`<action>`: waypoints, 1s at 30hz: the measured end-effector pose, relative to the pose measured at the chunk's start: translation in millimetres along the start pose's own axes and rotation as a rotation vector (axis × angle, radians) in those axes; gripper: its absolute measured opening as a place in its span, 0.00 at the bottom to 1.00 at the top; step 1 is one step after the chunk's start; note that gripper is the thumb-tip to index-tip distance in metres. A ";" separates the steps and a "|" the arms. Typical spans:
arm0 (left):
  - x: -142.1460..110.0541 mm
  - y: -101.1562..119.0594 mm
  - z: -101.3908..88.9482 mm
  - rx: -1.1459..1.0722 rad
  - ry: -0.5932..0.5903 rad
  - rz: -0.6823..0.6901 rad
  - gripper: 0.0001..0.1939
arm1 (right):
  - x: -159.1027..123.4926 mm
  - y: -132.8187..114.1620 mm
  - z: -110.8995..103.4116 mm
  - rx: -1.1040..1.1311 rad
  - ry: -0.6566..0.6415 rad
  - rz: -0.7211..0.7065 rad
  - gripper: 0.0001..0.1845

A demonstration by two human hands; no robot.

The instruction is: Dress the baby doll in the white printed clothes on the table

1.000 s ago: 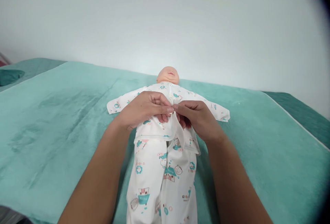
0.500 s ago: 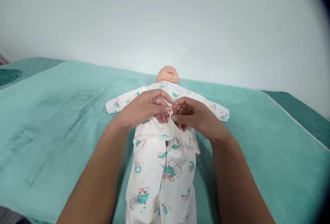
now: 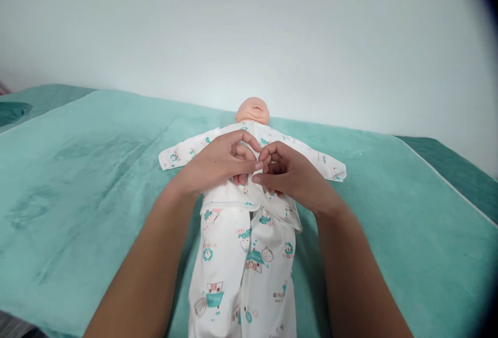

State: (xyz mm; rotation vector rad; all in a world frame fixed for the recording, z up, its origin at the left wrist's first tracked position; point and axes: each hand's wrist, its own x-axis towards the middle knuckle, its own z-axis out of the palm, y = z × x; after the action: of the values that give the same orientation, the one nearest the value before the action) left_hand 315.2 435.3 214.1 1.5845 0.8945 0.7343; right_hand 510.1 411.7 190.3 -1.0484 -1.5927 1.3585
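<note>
A baby doll lies on its back, head at the far end, arms spread to both sides. It wears a white printed top and matching white trousers. Over the chest, my left hand pinches the front edge of the top from the left. My right hand grips the same front edge from the right, its fingertips meeting those of the left. Fingers cover the exact spot they hold, so any fastener there is hidden. Below the hands the lower front edges of the top part slightly.
A light green plush blanket covers the surface under the doll. Darker green cloth shows at the right and far left. Behind the doll's head rises a plain white wall.
Both hands stay at the front of the top and have shifted slightly upward. The fingertips have moved closer over the edge, hiding the small fastening spot that showed between them before.
</note>
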 end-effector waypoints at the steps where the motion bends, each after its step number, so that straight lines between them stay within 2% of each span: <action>1: 0.1 -0.4 -0.9 -0.013 -0.004 0.004 0.12 | 0.2 0.5 -0.5 0.011 -0.008 -0.006 0.17; 6: 1.3 -1.9 -3.2 -0.090 -0.008 0.018 0.12 | -0.1 1.7 -0.1 0.011 -0.018 -0.012 0.19; 17: -2.5 3.0 -1.7 -0.053 -0.045 0.007 0.07 | 1.2 1.8 2.2 0.013 0.000 -0.038 0.20; 23: 0.1 -2.4 -6.6 -0.199 -0.108 0.045 0.09 | 1.5 1.7 0.3 0.086 -0.009 -0.036 0.13; 26: -1.0 -1.2 -3.6 -0.202 -0.153 0.051 0.09 | 1.9 4.6 -1.8 0.136 -0.044 -0.049 0.12; 30: -2.4 0.7 2.6 -0.143 -0.109 0.036 0.04 | 2.5 7.4 -3.9 0.180 -0.085 -0.057 0.11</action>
State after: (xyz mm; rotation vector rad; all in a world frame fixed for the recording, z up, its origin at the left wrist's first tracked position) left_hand 316.3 431.9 214.3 1.5023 0.7201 0.7137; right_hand 513.6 416.1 183.5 -0.8418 -1.5168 1.4945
